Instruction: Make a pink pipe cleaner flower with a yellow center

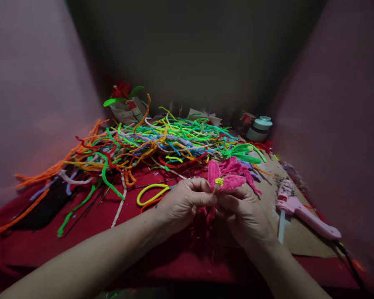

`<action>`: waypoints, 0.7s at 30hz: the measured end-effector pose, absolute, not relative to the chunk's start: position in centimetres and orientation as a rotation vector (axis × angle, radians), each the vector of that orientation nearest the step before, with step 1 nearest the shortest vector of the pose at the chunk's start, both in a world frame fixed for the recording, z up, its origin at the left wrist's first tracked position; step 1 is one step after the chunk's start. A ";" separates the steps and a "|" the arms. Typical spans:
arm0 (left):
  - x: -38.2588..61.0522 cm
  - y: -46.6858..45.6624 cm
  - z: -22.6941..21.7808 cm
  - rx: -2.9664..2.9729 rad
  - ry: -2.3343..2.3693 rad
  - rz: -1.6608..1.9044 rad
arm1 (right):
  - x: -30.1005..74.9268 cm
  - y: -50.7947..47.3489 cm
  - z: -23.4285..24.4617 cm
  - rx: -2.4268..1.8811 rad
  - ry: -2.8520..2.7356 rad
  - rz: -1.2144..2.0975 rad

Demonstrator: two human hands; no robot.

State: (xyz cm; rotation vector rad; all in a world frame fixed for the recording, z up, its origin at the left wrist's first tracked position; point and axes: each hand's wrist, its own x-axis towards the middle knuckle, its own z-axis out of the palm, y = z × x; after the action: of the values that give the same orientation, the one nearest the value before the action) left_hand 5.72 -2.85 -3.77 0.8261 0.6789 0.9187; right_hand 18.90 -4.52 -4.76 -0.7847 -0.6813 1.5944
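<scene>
Between my two hands is a pink pipe-cleaner flower (230,182) with a yellow stamen cluster (218,182) at its centre. My left hand (187,201) pinches at the base of the stamen, thumb and fingers pressed together. On the other side, my right hand (241,207) grips the flower from below its petals; its fingertips are partly hidden. More pink petals (232,166) lie just behind the flower. Scissors with a yellow and a red handle loop (152,194) rest on the cloth beside my left hand.
A heap of coloured pipe cleaners (162,141) spreads across the red cloth (90,253). To the right, a pink glue gun (311,218) with a cable lies on a cardboard sheet (299,245). A pale green jar (259,129) stands behind, and a red flower (121,90) at back left.
</scene>
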 end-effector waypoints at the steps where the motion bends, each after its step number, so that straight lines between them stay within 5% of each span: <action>1: 5.7 -2.9 -3.7 0.819 0.674 0.910 | 18.9 -4.5 -4.7 -0.772 -0.703 1.605; 21: 5.3 -3.5 -3.1 0.933 0.596 0.700 | 19.2 -4.9 -4.4 -0.582 -0.770 1.822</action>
State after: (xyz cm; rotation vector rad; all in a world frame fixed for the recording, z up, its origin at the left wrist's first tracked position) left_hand 5.30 -3.49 -3.06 0.9332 0.5960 0.6996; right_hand 19.21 -4.87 -4.45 -0.5819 -0.7701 1.8220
